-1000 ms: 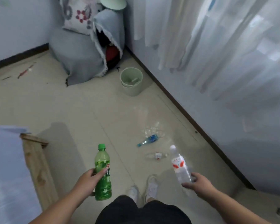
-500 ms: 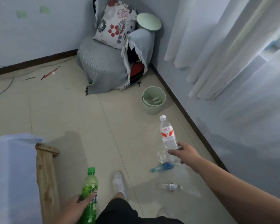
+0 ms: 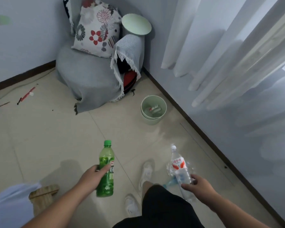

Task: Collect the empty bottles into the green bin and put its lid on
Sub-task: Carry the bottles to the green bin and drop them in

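Left hand (image 3: 92,176) grips the green bottle (image 3: 105,170) around its middle, cap up. It is now lifted into plain view, where half a second ago it sat at the bottom edge.

Right hand (image 3: 196,185) pinches the clear bottle (image 3: 179,168) near its base. The arm was stretched forward and is now drawn back low beside the leg. Neither bottle has been dropped, so two deposits are pending.

A blue bottle (image 3: 170,181) lies on the floor just inside the right hand, partly hidden, and needs a later trip.

Ahead of both hands, well apart, the green bin (image 3: 148,120) stands open with one bottle (image 3: 155,109) inside. The floor between looks free (only the person's own shoes (image 3: 146,171)).

Beyond the bin, the lid (image 3: 136,24) rests on a cloth-draped chair (image 3: 82,74) beside a cushion (image 3: 95,30). The right hand has curtains (image 3: 204,46) on its far side.
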`<state>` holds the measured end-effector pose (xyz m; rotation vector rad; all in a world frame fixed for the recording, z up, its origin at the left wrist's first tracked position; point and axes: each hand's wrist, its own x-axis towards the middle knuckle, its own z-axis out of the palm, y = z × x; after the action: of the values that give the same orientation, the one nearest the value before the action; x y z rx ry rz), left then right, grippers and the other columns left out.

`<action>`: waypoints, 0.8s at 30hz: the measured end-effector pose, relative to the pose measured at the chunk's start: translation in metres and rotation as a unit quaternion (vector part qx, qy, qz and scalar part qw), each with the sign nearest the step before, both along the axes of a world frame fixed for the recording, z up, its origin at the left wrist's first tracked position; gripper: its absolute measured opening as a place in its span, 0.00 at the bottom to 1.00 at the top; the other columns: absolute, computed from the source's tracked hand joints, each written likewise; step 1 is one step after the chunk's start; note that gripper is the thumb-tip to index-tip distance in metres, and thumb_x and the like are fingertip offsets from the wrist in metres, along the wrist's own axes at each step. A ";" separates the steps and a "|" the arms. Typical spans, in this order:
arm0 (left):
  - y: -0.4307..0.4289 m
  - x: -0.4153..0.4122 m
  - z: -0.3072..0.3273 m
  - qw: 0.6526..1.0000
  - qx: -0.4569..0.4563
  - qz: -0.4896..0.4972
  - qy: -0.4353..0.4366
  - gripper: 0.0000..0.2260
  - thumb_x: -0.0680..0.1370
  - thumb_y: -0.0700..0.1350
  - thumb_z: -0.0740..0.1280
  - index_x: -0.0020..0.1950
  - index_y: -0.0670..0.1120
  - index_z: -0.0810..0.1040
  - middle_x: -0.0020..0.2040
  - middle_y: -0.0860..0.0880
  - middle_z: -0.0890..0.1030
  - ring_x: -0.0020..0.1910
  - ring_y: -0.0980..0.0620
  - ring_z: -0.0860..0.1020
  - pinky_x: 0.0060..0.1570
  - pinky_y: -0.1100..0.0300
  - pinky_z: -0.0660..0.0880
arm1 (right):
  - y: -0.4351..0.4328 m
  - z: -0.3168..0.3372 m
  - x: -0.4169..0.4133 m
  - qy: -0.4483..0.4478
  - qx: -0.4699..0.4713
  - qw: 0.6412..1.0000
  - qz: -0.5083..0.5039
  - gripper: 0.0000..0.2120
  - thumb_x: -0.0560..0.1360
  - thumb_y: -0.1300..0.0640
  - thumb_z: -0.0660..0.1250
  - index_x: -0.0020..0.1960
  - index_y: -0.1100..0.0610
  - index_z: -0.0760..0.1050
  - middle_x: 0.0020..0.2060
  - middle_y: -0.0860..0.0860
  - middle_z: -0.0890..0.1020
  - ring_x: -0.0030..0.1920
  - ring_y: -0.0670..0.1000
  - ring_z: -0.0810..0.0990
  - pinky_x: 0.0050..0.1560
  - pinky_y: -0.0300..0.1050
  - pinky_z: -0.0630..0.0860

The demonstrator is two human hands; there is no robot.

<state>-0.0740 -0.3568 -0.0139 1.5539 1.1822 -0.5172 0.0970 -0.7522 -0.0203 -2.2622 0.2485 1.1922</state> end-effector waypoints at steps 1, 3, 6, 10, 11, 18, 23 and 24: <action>0.008 0.019 0.001 1.000 0.000 -0.011 -0.001 0.34 0.61 0.74 0.71 0.54 0.50 0.81 0.48 0.50 0.87 0.47 0.49 0.86 0.51 0.45 0.83 | 0.004 -0.004 0.008 -0.002 -0.001 1.000 -0.013 0.27 0.70 0.50 0.79 0.66 0.52 0.76 0.43 0.45 0.83 0.40 0.44 0.83 0.33 0.35 0.73; 0.024 0.058 0.000 0.999 0.005 -0.032 -0.002 0.34 0.62 0.74 0.71 0.56 0.51 0.80 0.50 0.51 0.86 0.48 0.50 0.86 0.53 0.46 0.82 | 0.017 -0.014 0.033 -0.004 0.000 1.000 -0.024 0.26 0.69 0.50 0.79 0.65 0.52 0.76 0.42 0.43 0.83 0.40 0.43 0.83 0.33 0.34 0.72; 0.046 0.103 -0.002 0.998 0.008 -0.061 0.016 0.32 0.65 0.73 0.71 0.58 0.51 0.80 0.51 0.51 0.86 0.49 0.50 0.85 0.52 0.48 0.82 | 0.039 -0.026 0.083 0.012 0.013 1.000 -0.024 0.27 0.70 0.50 0.79 0.67 0.54 0.76 0.44 0.46 0.84 0.41 0.45 0.85 0.35 0.35 0.74; 0.078 0.145 0.007 0.993 0.038 -0.094 0.057 0.32 0.65 0.73 0.70 0.58 0.52 0.80 0.48 0.52 0.86 0.46 0.53 0.85 0.45 0.54 0.80 | 0.071 -0.027 0.159 -0.001 0.010 1.000 -0.017 0.29 0.69 0.47 0.78 0.67 0.52 0.75 0.43 0.46 0.83 0.42 0.46 0.83 0.41 0.41 0.77; 0.086 0.156 0.009 0.993 0.043 -0.093 0.064 0.30 0.66 0.72 0.70 0.60 0.54 0.78 0.48 0.52 0.86 0.45 0.53 0.85 0.47 0.54 0.80 | 0.080 -0.023 0.180 -0.006 0.015 1.000 -0.021 0.30 0.69 0.46 0.78 0.67 0.52 0.75 0.43 0.45 0.83 0.42 0.46 0.83 0.41 0.41 0.77; 0.135 0.263 0.009 0.988 0.059 -0.126 0.066 0.28 0.72 0.67 0.70 0.69 0.59 0.73 0.45 0.52 0.87 0.43 0.52 0.86 0.52 0.51 0.81 | 0.143 -0.007 0.307 -0.038 0.057 0.996 -0.055 0.30 0.67 0.42 0.78 0.66 0.49 0.76 0.45 0.43 0.85 0.43 0.44 0.84 0.37 0.37 0.74; 0.173 0.372 -0.016 0.976 0.053 -0.199 0.068 0.35 0.66 0.75 0.65 0.69 0.61 0.74 0.50 0.54 0.85 0.48 0.52 0.83 0.52 0.53 0.79 | 0.183 -0.013 0.361 -0.038 0.056 0.992 -0.110 0.22 0.68 0.44 0.77 0.61 0.45 0.79 0.44 0.43 0.85 0.45 0.45 0.84 0.40 0.40 0.75; 0.178 0.392 -0.022 0.973 0.051 -0.218 0.064 0.35 0.65 0.75 0.64 0.69 0.61 0.73 0.52 0.55 0.84 0.49 0.53 0.82 0.51 0.54 0.78 | 0.190 -0.013 0.366 -0.037 0.049 0.991 -0.121 0.20 0.69 0.44 0.77 0.59 0.45 0.79 0.43 0.44 0.85 0.44 0.46 0.84 0.40 0.41 0.76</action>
<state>0.3178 -0.1785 -0.0354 1.9047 0.9728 -0.8659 0.4628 -0.5624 -0.0337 -2.1158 0.4133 0.9709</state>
